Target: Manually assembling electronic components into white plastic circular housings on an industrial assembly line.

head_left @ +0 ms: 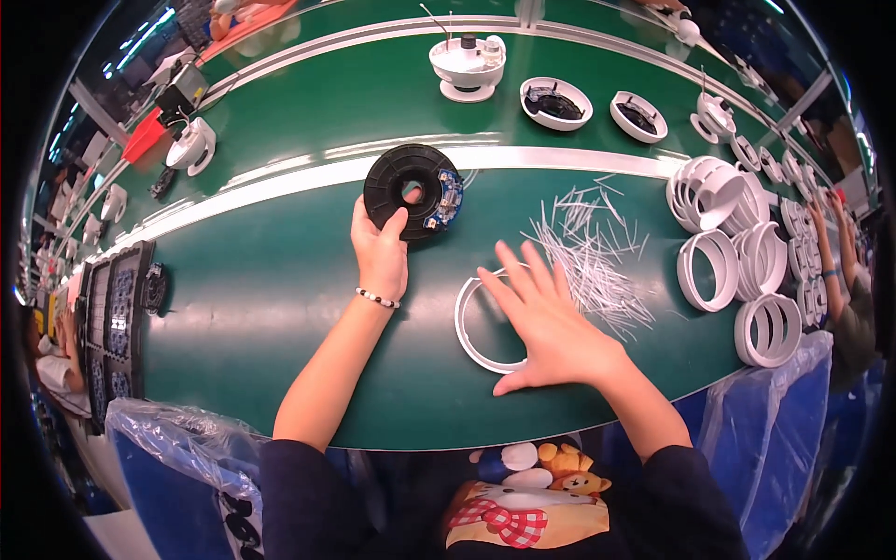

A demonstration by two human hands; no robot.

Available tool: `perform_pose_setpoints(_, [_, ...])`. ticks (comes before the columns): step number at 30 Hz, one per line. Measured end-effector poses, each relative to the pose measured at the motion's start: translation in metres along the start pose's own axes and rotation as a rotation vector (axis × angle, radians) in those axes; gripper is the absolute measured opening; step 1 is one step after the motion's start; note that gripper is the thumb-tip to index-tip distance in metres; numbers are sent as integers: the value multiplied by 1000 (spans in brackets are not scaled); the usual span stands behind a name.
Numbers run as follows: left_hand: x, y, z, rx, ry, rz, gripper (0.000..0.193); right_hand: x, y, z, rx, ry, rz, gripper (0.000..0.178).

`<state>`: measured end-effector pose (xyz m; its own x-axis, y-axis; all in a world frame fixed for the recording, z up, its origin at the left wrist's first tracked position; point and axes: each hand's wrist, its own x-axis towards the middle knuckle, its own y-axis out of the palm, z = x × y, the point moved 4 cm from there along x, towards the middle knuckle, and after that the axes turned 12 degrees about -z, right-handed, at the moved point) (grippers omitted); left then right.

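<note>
My left hand (383,250) grips a round black plastic disc (387,177) with a hole in its middle, holding it up over the table with the thumb across its lower edge. A blue circuit board (450,198) sits on the disc's right side, and thin wires show behind it. Over a white plastic ring (461,322) on the green table, my right hand (551,327) is open with its fingers spread. It hides the ring's right side; whether it touches the ring I cannot tell. A loose pile of thin white strips (597,266) lies just beyond that hand.
Stacked white rings (709,271) stand at the table's right. A black tray (117,317) with blue boards is at the left edge. Beyond a pale rail (289,191), white housings (556,103) sit on a green surface. Plastic-lined blue bins (765,420) flank me; other people work at both sides.
</note>
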<state>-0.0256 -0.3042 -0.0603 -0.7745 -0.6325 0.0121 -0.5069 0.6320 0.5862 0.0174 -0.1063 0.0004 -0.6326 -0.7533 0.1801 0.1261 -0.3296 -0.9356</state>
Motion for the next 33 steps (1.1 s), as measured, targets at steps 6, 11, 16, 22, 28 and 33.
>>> perform_pose_setpoints(6, [-22, 14, 2, -74, -119, 39, 34, 5, -4, -19, 249, 59, -414, 109])
perform_pose_setpoints(11, [-55, 37, 13, -88, -252, 267, 44, 17, -18, -34, 331, 176, -822, 118])
perform_pose_setpoints(16, [-66, 52, -3, -300, -806, 742, 75, 16, -14, -40, 387, 129, -766, 123])
perform_pose_setpoints(22, [-65, 37, 18, -319, -1021, 478, 65, 16, -8, -23, 465, -156, -593, 119])
perform_pose_setpoints(28, [-64, 39, 17, -353, -919, 428, 46, 16, -1, -28, 482, -86, -576, 117])
perform_pose_setpoints(33, [-71, 34, 20, -360, -825, 302, 45, 20, 4, -23, 447, -84, -547, 115])
